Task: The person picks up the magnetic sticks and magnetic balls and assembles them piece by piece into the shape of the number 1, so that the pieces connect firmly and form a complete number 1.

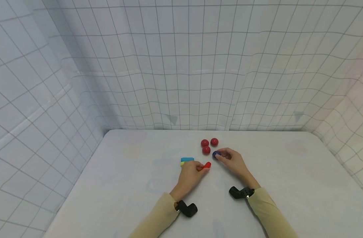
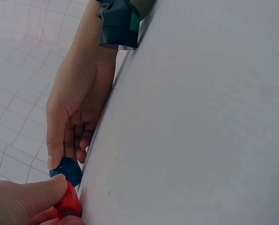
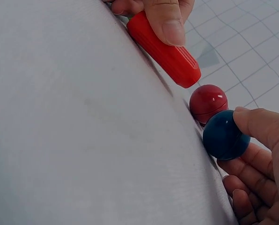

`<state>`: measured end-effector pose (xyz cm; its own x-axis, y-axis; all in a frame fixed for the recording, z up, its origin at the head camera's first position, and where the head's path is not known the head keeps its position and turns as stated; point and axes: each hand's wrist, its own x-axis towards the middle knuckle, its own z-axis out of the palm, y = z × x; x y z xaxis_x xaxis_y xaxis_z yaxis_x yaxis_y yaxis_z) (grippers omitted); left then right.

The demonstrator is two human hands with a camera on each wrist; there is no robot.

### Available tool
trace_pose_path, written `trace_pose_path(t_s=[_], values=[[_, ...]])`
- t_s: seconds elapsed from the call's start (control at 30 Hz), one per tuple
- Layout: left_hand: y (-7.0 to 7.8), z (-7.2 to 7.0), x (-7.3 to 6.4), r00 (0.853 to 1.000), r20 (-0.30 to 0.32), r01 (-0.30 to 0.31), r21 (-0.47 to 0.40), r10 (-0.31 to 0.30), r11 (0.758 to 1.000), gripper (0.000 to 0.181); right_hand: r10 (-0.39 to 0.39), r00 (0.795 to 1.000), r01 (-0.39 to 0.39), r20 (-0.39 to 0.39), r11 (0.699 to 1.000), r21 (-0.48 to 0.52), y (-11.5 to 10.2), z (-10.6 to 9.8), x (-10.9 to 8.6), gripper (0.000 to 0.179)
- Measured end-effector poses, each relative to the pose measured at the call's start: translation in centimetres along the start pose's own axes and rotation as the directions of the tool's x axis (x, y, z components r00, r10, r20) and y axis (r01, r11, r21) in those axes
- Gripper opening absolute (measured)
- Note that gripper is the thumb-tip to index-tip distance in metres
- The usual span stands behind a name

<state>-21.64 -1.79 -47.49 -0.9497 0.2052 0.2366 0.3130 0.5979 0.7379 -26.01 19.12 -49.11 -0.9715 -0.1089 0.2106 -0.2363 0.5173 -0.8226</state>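
Observation:
My left hand [image 1: 189,175] pinches a short red ribbed tube [image 3: 165,51] with a tapered end, held low over the white table. My right hand [image 1: 235,162] pinches a glossy dark blue ball [image 3: 226,135] between thumb and fingers, at the table surface. In the left wrist view the blue ball [image 2: 67,171] shows just beyond the red tube [image 2: 68,204]. Close behind the blue ball lie three glossy red balls, the nearest red ball [image 1: 206,150] among them. A light blue stick [image 1: 187,159] and a yellow-green piece [image 1: 182,164] lie beside my left hand, which partly covers the latter.
The white table [image 1: 125,185] spreads out on both sides of the hands. White grid-patterned curtains [image 1: 181,72] hang behind it and at its left and right. A black wrist camera [image 1: 187,209] sits on the left wrist, another black wrist camera [image 1: 240,192] on the right.

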Motion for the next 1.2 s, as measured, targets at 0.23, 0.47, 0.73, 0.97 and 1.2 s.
trace_pose_path(t_s=[0.23,0.47,0.73,0.97,1.2], values=[[-0.2,0.2,0.0,1.0,-0.013,-0.01,0.001,0.01,1.0,0.022,-0.017,1.0,0.017,-0.002,1.0,-0.009,-0.1,-0.1,-0.1,0.031],[-0.2,0.7,-0.1,0.999,-0.029,-0.024,-0.007,0.024,1.0,0.024,-0.01,1.0,0.01,0.0,1.0,-0.005,-0.1,-0.1,-0.1,0.03],[0.0,1.1,-0.1,0.999,-0.036,-0.017,-0.006,0.017,1.0,0.023,-0.02,1.0,0.02,-0.006,1.0,-0.009,0.2,-0.1,-0.1,0.032],[0.0,1.4,0.1,0.999,-0.034,0.001,0.002,-0.001,1.0,0.023,-0.035,0.999,0.034,-0.013,0.999,-0.005,0.4,0.0,-0.1,0.031],[-0.1,1.5,0.2,0.999,-0.045,-0.022,0.005,0.022,1.0,0.022,-0.032,0.999,0.032,-0.007,0.999,0.01,0.2,0.0,-0.1,0.03]])
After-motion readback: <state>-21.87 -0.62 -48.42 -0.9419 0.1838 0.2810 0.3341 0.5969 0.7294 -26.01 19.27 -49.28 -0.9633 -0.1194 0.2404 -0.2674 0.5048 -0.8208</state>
